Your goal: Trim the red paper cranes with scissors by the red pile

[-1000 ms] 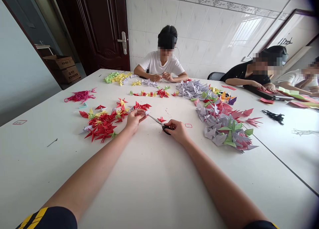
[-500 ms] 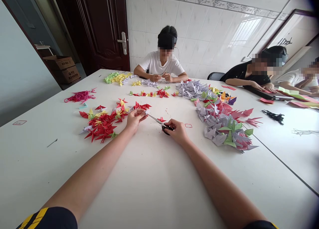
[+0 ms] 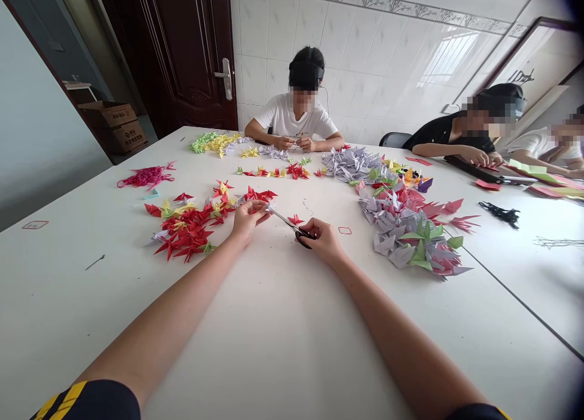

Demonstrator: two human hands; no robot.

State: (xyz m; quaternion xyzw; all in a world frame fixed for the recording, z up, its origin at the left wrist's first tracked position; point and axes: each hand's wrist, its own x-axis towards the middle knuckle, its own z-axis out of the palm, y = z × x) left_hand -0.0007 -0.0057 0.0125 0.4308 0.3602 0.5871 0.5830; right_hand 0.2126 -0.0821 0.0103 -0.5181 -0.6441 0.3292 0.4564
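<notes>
Right hand (image 3: 323, 242) clamped on one pair black-handled scissors (image 3: 286, 222); left hand (image 3: 247, 220) pinched closed, anything held too small to tell. One red paper crane (image 3: 295, 219) just beside scissors.

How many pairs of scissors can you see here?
1: the black-handled scissors, held in the right hand, with the blades pointing toward the left hand. Others may be out of sight.

the left hand (image 3: 249, 217) hides what it pinches beside the scissors (image 3: 287, 222).
</notes>
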